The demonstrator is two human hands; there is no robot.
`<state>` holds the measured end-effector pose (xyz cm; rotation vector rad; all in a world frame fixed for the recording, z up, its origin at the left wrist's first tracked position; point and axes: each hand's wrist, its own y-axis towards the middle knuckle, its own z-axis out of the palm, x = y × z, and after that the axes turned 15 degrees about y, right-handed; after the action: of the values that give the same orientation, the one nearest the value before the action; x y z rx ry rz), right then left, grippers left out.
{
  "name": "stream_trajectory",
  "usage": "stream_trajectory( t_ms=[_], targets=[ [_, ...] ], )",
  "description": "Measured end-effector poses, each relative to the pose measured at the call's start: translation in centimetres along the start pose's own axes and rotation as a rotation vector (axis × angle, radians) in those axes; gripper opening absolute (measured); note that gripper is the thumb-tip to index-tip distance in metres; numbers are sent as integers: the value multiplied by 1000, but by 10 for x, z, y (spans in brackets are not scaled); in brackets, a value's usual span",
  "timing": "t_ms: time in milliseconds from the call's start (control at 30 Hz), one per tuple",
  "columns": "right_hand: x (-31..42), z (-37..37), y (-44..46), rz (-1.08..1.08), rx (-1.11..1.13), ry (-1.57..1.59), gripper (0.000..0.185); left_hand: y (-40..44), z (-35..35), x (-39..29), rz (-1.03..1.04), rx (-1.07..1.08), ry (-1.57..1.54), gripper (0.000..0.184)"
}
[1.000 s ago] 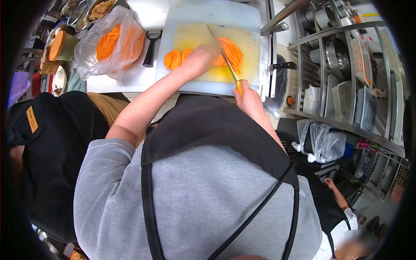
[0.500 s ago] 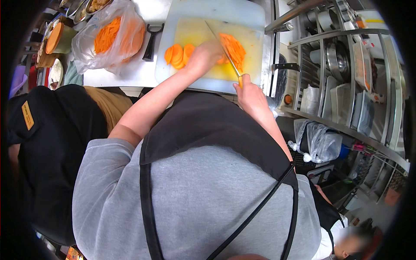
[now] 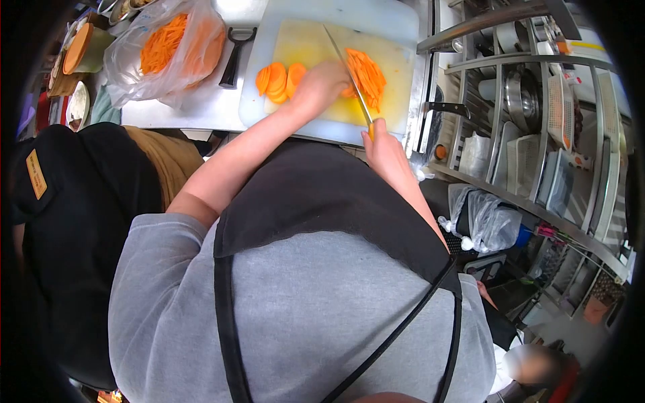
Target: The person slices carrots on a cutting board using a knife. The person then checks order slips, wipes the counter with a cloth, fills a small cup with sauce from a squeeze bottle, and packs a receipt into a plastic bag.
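Person's R hand (image 3: 385,142) has the fingers wrapped tight round the yellow handle of a knife (image 3: 360,99), right by the near edge of the cutting board (image 3: 336,17). Blade's angled up and to the left, tip toward the far edge. L hand (image 3: 322,87) is on the board just left of the blade, palm down w/ fingers curled under; can't tell if they're pinching smth or just pressing, b/c the tips are hidden + a bit blurry. A small bit of carrot shows between that hand and the blade tho.

Cut carrot strips (image 3: 369,77) are heaped just right of the blade, toward the board's right edge. Carrot slices (image 3: 273,82) are over by its left edge, some overlapping, w/ one right beside the L hand. Middle of the board's yellowish fwiw.

Board's at the near edge of the metal surface (image 3: 181,117), close to the right edge. Left of it there's a black peeler (image 3: 232,64), then a clear plastic bag (image 3: 124,74) w/ lots of shredded carrot (image 3: 163,46) inside. A 2nd knife, black handle (image 3: 447,107), is just past the surface's right edge. Co-worker in black (image 3: 80,235) is right beside, on the left.
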<state>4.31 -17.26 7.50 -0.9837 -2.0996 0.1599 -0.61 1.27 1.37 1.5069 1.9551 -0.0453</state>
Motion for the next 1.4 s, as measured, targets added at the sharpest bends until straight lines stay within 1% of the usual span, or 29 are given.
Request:
stream_trajectory(
  t_ms=[33, 67, 133, 167, 233, 267, 367, 433, 567, 667, 833, 1067, 1133, 1267, 1367, 1400],
  targets=[
    [-2, 4, 10, -41, -11, 24, 21, 0, 1, 1, -2, -37, -16, 10],
    [-5, 7, 18, -37, -11, 21, 21, -2, 1, 0, -2, -37, -21, 10],
    [-4, 13, 35, -158, -85, 43, 26, -1, 0, 1, -12, -29, -13, 11],
    [-3, 14, 39, -161, -88, 41, 26, -1, 0, 2, -10, -32, -12, 11],
    [3, 11, 42, -102, -94, -36, 25, -3, 3, 4, -17, -43, -32, 10],
    [5, 6, 39, -106, -97, -38, 25, -3, 5, 5, -15, -49, -31, 10],
    [17, -12, 17, -80, -54, -69, 26, -5, 7, 7, -11, -74, -52, 9],
    [22, -19, 2, -11, 9, -87, 26, -5, 5, 3, -22, -81, -25, 9],
    [27, -18, -8, 5, 37, -84, 26, -6, 6, 4, -16, -68, -18, 9],
    [26, -14, -6, 4, 31, -97, 26, -4, 4, 2, -20, -36, 16, 10],
    [12, -1, 19, -87, -43, -82, 27, -5, 5, 2, -13, -50, 8, 11],
    [-4, 13, 54, -122, -106, -42, 27, -4, 7, 2, -23, -68, -14, 11],
    [8, 4, 58, -125, -92, -87, 26, -5, 7, 4, -17, -55, -35, 11],
    [10, -4, 58, -126, -76, -74, 26, -6, 6, 6, -18, -47, -27, 11],
    [8, 1, 51, -98, -60, -51, 27, -5, 3, 1, -11, -86, -42, 12],
    [8, 3, 48, -96, -71, -47, 27, -4, 2, 2, 34, -88, -21, 13]
  ],
)
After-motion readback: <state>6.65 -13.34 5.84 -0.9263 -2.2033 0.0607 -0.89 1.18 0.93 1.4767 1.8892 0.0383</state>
